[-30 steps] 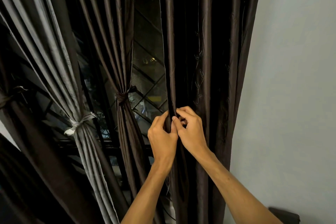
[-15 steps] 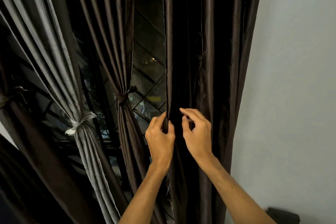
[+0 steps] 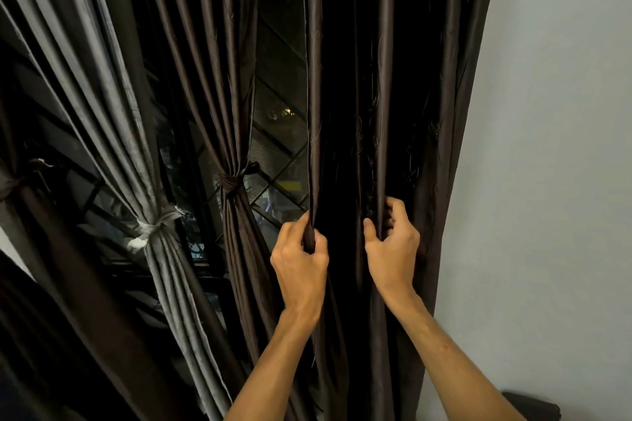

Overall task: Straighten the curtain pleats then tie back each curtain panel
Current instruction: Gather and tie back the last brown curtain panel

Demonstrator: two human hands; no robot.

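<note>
Head view: the untied curtain panel [image 3: 383, 79] hangs right of centre. The left hand [image 3: 299, 267] pinches its leading edge and the right hand [image 3: 393, 249] curls round the next pleat, each grip closed on cloth. The fabric looks soft, slick and light, best gathered at this height.

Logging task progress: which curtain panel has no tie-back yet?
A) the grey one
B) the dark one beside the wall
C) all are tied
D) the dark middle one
B: the dark panel beside the wall hangs untied, the left hand and right hand each gripping a pleat of it.
</note>
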